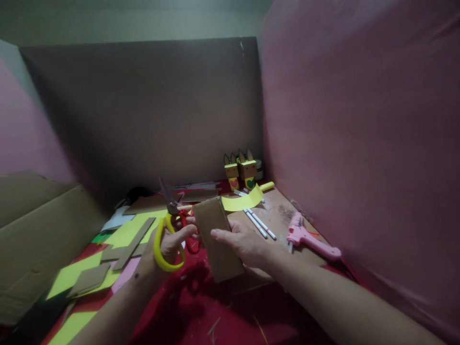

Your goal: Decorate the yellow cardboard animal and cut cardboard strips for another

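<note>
My left hand (171,240) has a pair of scissors (169,206) hanging on it, blades pointing up and away. A yellow loop lies around the hand, and a red loop shows beside the fingers. Its thumb and fingers come close to the left edge of a folded brown cardboard piece (215,244); whether they touch it I cannot tell. My right hand (247,242) grips that cardboard from the right, thumb on its face and other fingers hidden behind. The cardboard is held tilted over the red tabletop (187,306).
Yellow paper (86,268) and cardboard strips (134,243) lie at left. Two small eared cardboard figures (247,170) stand at the back. White sticks (259,223), a curled yellow sheet (244,201) and a pink glue gun (309,239) lie at right. Panels (359,143) enclose the table.
</note>
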`<state>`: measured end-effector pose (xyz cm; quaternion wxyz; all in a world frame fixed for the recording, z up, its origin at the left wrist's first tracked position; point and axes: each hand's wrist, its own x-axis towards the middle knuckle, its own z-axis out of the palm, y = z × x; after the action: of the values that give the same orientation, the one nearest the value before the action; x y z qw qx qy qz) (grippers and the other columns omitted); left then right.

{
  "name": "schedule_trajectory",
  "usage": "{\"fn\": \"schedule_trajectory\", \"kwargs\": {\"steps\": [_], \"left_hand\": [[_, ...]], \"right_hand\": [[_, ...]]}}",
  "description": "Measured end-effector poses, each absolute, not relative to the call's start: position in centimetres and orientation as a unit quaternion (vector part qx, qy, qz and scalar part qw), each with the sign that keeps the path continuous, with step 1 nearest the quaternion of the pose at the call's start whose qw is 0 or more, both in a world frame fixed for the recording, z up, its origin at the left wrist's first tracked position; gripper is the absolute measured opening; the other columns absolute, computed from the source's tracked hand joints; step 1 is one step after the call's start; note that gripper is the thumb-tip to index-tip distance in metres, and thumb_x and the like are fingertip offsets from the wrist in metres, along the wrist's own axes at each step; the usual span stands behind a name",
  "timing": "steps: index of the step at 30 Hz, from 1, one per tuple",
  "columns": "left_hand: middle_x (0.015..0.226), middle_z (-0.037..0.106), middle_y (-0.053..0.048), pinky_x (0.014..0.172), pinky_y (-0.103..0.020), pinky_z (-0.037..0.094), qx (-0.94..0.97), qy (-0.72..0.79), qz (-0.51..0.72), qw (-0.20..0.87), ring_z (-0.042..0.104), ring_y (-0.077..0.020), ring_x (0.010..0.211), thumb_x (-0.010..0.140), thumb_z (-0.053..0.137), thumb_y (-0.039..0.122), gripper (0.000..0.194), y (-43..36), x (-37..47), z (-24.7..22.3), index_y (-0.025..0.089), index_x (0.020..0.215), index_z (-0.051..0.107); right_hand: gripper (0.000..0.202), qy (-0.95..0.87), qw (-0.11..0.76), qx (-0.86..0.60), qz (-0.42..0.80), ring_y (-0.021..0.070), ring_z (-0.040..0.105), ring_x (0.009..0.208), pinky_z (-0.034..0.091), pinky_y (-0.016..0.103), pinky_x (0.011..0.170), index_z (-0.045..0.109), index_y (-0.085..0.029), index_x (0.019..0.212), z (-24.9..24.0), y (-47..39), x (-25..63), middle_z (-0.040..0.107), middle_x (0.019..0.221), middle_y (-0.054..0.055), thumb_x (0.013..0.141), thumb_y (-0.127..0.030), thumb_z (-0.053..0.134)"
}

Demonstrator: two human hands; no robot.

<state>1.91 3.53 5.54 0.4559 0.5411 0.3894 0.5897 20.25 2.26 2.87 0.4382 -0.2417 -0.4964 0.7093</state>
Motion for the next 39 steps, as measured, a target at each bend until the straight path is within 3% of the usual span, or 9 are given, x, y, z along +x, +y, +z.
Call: {"fn": "schedule_trajectory", "kwargs": {"steps": [3, 8, 11, 15, 20, 24, 28, 32, 39], "left_hand": [[0.068, 0.072, -0.001, 0.062, -0.027, 0.059, 0.560, 0.371, 0.582, 0.458, 0.068, -0.0190, 0.061, 0.051, 0.094, 0.034, 0.055, 3.3, 1.9, 6.7, 0.017, 0.097, 0.070], [0.055, 0.067, 0.000, 0.035, -0.022, 0.046, 0.570, 0.381, 0.516, 0.514, 0.055, -0.0143, 0.040, 0.055, 0.090, 0.035, 0.037, 1.9, 2.3, 7.3, 0.017, 0.082, 0.071], [0.066, 0.073, 0.000, 0.043, -0.020, 0.052, 0.517, 0.388, 0.546, 0.534, 0.064, -0.0163, 0.051, 0.052, 0.091, 0.025, 0.048, 1.4, 2.5, 7.3, 0.019, 0.096, 0.072], [0.076, 0.077, -0.002, 0.062, -0.028, 0.062, 0.461, 0.408, 0.549, 0.565, 0.071, -0.0203, 0.062, 0.049, 0.092, 0.024, 0.066, 0.9, 2.6, 6.7, 0.018, 0.110, 0.069], [0.074, 0.077, -0.002, 0.068, -0.031, 0.063, 0.424, 0.421, 0.539, 0.594, 0.074, -0.0228, 0.066, 0.048, 0.091, 0.022, 0.071, 0.8, 2.5, 5.6, 0.019, 0.115, 0.068], [0.066, 0.075, -0.003, 0.056, -0.029, 0.061, 0.441, 0.422, 0.527, 0.591, 0.075, -0.0271, 0.066, 0.052, 0.089, 0.025, 0.067, 1.1, 2.6, 5.2, 0.018, 0.115, 0.069], [0.074, 0.077, -0.005, 0.069, -0.033, 0.063, 0.441, 0.412, 0.517, 0.607, 0.077, -0.0306, 0.080, 0.053, 0.088, 0.022, 0.062, 1.3, 2.7, 5.4, 0.017, 0.112, 0.071], [0.068, 0.076, -0.005, 0.058, -0.030, 0.061, 0.438, 0.428, 0.515, 0.600, 0.076, -0.0314, 0.075, 0.047, 0.089, 0.022, 0.064, 0.9, 3.0, 5.8, 0.015, 0.109, 0.072], [0.090, 0.079, -0.009, 0.069, -0.035, 0.063, 0.441, 0.432, 0.515, 0.595, 0.075, -0.0333, 0.086, 0.047, 0.090, 0.025, 0.068, -0.3, 3.9, 6.1, 0.019, 0.112, 0.071]], "right_hand": [[0.035, -0.537, 0.406, -0.251, 0.695, 0.0112, 0.055, 0.063, 0.042, 0.027, 0.063, 0.071, -0.017, 0.084, 3.4, 1.3, 20.2, 0.065, 0.075, 0.000, 0.072, -0.050, 0.076], [0.026, -0.563, 0.373, -0.254, 0.692, 0.0109, 0.053, 0.065, 0.040, 0.027, 0.065, 0.070, -0.018, 0.083, 4.6, 0.3, 20.3, 0.063, 0.076, -0.001, 0.079, -0.044, 0.070], [0.020, -0.552, 0.347, -0.285, 0.703, 0.0108, 0.052, 0.063, 0.039, 0.026, 0.063, 0.068, -0.018, 0.082, 5.0, -0.1, 20.4, 0.062, 0.073, -0.002, 0.079, -0.038, 0.070], [0.020, -0.510, 0.304, -0.340, 0.730, 0.0122, 0.056, 0.061, 0.041, 0.026, 0.061, 0.067, -0.019, 0.088, 4.4, -0.1, 20.3, 0.064, 0.071, -0.002, 0.077, -0.035, 0.073], [0.018, -0.501, 0.302, -0.328, 0.742, 0.0126, 0.059, 0.063, 0.044, 0.026, 0.062, 0.070, -0.019, 0.089, 3.4, 0.2, 20.3, 0.067, 0.076, -0.001, 0.077, -0.033, 0.071], [0.011, -0.530, 0.285, -0.336, 0.725, 0.0151, 0.061, 0.067, 0.045, 0.027, 0.063, 0.068, -0.021, 0.086, 4.2, 0.4, 20.6, 0.067, 0.074, -0.001, 0.076, -0.026, 0.068], [0.009, -0.575, 0.338, -0.368, 0.648, 0.0159, 0.057, 0.068, 0.043, 0.029, 0.063, 0.067, -0.021, 0.079, 5.1, 0.7, 20.8, 0.062, 0.071, -0.002, 0.076, -0.029, 0.068], [0.018, -0.612, 0.426, -0.378, 0.548, 0.0141, 0.052, 0.070, 0.039, 0.029, 0.065, 0.062, -0.019, 0.071, 5.0, 1.0, 20.7, 0.058, 0.071, -0.002, 0.078, -0.034, 0.069], [0.023, -0.583, 0.471, -0.335, 0.570, 0.0140, 0.048, 0.067, 0.039, 0.028, 0.061, 0.061, -0.020, 0.068, 5.1, 0.1, 20.3, 0.053, 0.066, -0.003, 0.081, -0.037, 0.068]]}}
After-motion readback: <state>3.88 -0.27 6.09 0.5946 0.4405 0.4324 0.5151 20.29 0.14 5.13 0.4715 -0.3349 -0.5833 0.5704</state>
